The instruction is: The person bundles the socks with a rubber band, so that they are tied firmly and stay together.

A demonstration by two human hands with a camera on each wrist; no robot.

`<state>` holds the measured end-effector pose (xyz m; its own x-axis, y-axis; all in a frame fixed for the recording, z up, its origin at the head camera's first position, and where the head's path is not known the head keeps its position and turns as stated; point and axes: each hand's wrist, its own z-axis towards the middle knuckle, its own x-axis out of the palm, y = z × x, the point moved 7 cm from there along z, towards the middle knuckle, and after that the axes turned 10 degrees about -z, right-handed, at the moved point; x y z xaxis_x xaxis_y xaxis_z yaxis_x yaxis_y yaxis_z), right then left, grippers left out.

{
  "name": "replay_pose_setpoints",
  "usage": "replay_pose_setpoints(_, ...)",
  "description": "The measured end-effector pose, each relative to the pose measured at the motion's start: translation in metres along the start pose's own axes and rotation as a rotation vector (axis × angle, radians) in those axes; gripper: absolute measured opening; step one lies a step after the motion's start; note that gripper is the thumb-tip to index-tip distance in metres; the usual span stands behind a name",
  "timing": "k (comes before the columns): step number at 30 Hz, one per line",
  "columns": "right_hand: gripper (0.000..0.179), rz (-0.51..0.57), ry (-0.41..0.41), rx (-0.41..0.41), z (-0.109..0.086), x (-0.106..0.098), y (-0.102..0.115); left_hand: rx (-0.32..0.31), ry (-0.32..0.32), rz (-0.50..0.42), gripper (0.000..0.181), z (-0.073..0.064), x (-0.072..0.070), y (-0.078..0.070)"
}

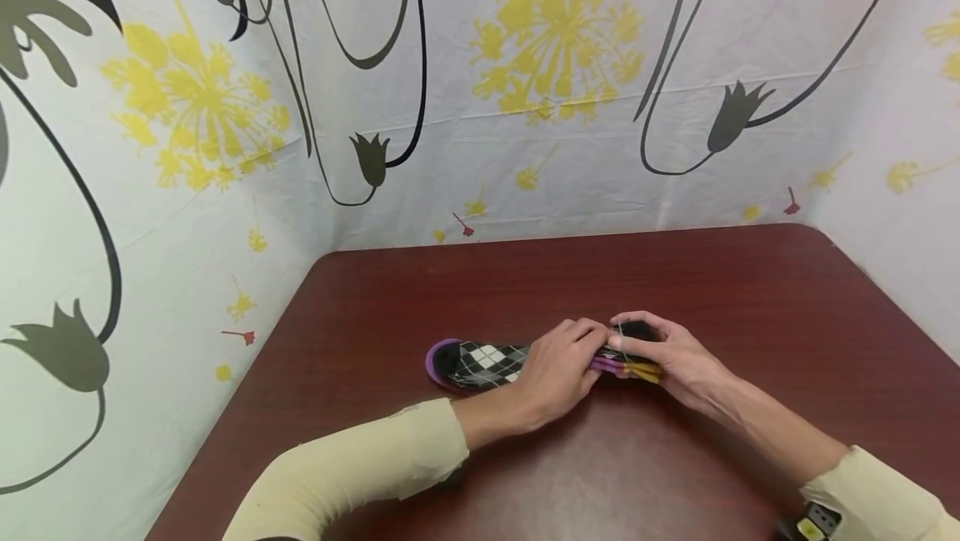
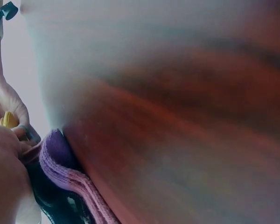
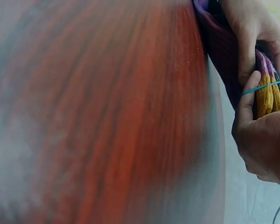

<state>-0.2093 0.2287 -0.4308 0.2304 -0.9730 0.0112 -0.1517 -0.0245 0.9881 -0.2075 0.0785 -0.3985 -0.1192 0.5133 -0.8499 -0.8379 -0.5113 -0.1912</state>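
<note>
A stack of socks lies across the table, a black, grey and white argyle sock (image 1: 486, 363) on top and a purple sock (image 1: 432, 364) showing beneath. Over the stack's right part, my left hand (image 1: 557, 373) holds it with curled fingers. My right hand (image 1: 693, 368) is at the stack's right end, where yellow fabric (image 3: 265, 95) shows. A thin teal rubber band (image 3: 263, 87) stretches across that end, hooked over the right thumb and fingers. In the left wrist view, purple and pink ribbed fabric (image 2: 60, 161) runs beside the left hand. Part of the stack is hidden under the hands.
The dark red-brown table (image 1: 420, 299) has rounded far corners. A white cloth (image 1: 450, 149) printed with yellow flowers and grey tulips hangs behind it and along both sides. A dark device (image 1: 817, 520) sits by the right sleeve.
</note>
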Motion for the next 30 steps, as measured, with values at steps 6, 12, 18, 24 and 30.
replay_pose_setpoints(6, 0.026, -0.026, 0.035, -0.012, 0.002, 0.005, -0.001, 0.004, -0.045, -0.08, 0.032, 0.006, -0.003, 0.003)
replay_pose_setpoints(12, 0.027, 0.005, 0.067, -0.027, 0.004, 0.012, -0.002, -0.034, -0.041, -0.131, 0.035, 0.01, -0.004, 0.006)
replay_pose_setpoints(18, 0.032, 0.034, 0.077, -0.015, 0.007, 0.016, -0.001, -0.056, -0.04, -0.121, 0.035, 0.013, -0.005, 0.008)
replay_pose_setpoints(24, 0.041, 0.043, 0.117, -0.011, 0.007, 0.016, -0.001, -0.079, -0.039, -0.111, 0.033, 0.013, -0.005, 0.011)
replay_pose_setpoints(30, 0.036, 0.009, 0.127, -0.037, 0.007, 0.014, 0.003, -0.059, -0.015, -0.137, 0.034, 0.012, -0.004, 0.01)
